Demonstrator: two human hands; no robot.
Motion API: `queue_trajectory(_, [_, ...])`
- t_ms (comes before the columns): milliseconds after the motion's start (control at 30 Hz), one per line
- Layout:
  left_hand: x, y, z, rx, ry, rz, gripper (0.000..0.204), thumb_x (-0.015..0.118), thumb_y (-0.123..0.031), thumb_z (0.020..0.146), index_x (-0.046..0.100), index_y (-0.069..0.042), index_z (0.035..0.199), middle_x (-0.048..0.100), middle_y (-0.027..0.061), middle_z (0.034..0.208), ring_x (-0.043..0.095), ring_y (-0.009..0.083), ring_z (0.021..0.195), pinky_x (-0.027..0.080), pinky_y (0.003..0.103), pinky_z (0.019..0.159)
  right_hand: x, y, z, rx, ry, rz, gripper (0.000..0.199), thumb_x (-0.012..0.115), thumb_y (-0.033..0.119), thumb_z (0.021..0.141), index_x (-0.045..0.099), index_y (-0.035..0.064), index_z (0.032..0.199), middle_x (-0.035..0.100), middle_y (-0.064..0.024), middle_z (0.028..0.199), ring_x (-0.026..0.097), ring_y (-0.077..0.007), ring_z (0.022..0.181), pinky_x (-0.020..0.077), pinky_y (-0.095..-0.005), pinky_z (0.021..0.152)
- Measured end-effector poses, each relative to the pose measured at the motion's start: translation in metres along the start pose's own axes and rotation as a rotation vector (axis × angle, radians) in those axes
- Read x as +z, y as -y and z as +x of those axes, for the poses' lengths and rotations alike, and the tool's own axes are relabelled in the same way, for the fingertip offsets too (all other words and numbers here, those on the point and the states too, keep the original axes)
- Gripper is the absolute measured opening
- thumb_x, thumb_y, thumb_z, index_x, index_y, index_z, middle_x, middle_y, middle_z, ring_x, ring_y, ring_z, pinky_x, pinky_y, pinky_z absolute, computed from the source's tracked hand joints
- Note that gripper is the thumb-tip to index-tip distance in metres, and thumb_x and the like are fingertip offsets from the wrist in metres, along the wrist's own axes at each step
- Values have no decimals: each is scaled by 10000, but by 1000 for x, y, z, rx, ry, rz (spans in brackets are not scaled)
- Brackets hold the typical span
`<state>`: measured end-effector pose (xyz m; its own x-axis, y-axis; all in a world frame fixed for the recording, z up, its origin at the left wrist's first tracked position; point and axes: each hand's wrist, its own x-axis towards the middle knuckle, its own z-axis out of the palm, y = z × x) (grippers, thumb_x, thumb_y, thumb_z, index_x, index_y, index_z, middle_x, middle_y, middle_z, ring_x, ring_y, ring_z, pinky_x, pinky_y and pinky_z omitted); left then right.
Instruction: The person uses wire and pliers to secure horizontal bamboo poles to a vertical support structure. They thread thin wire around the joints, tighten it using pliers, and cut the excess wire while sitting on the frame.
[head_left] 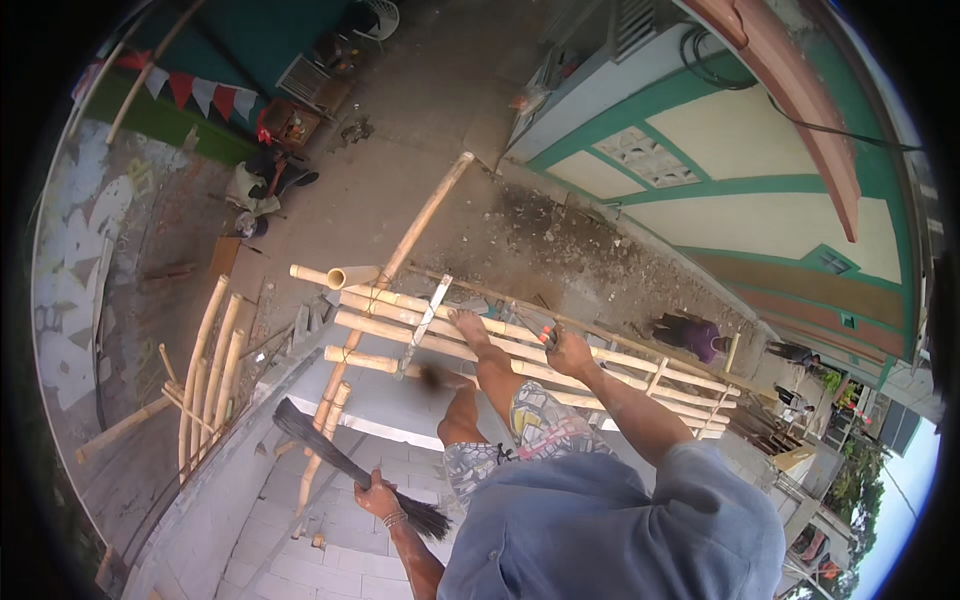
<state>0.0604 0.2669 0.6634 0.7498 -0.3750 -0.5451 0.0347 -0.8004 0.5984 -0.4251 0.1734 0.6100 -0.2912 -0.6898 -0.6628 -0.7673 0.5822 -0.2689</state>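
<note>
I look down from a scaffold of lashed bamboo poles (400, 330). My left hand (377, 496) is closed round a dark bundle of black fibre (318, 446) that fans out at both ends. My right hand (570, 352) reaches forward over the poles and grips a small tool with a red part (537, 327); its exact kind is unclear. My bare foot (468, 326) stands on the poles. A long flat metal blade (424, 322) lies across them just left of the foot. One long pole (425, 220) runs diagonally up and away.
Several loose bamboo poles (212, 365) lean at the left above a grey block wall (330, 560). Far below, a person in purple (690, 335) crouches and two others (795, 352) stand on the paved ground. A cream and green wall (740, 150) rises at right; triangular bunting (200, 95) hangs upper left.
</note>
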Motion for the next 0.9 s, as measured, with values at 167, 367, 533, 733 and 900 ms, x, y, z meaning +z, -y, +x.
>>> queue_trajectory(167, [29,-21,-23,126,126,262,367,767,-165,838,609,131,985,656,175,637,536,205,396,460,375,407,-27,-37,-32,57,109,13,437,656,217,857,579,-38,1203,733,-281,989,715,-457,972,554,-559,857])
queue_trajectory(367, [65,-40,7,438,232,459,442,765,-178,830,615,171,1056,687,215,724,594,238,467,496,390,461,-5,-85,-94,303,-130,300,403,667,245,810,644,-34,1100,733,-274,979,714,-459,971,565,-539,856])
queue_trajectory(533, [96,-63,34,677,359,583,465,756,-214,830,645,156,1090,699,216,755,638,269,532,529,412,533,37,-123,-176,540,-180,471,393,679,265,790,687,-20,1059,736,-276,1008,715,-452,994,569,-537,874])
queue_trajectory(733, [150,-88,50,838,650,830,390,737,-296,841,725,37,1045,676,145,685,658,296,596,558,447,647,72,-146,-285,805,-276,641,361,681,259,761,723,7,1016,753,-242,1019,731,-421,997,584,-507,880])
queue_trajectory(900, [197,-102,-11,983,745,1030,403,745,-299,832,723,47,1038,682,156,703,667,298,616,563,445,654,104,-185,-339,1037,-270,961,371,683,259,754,737,2,1016,751,-259,1062,729,-416,1027,580,-498,885])
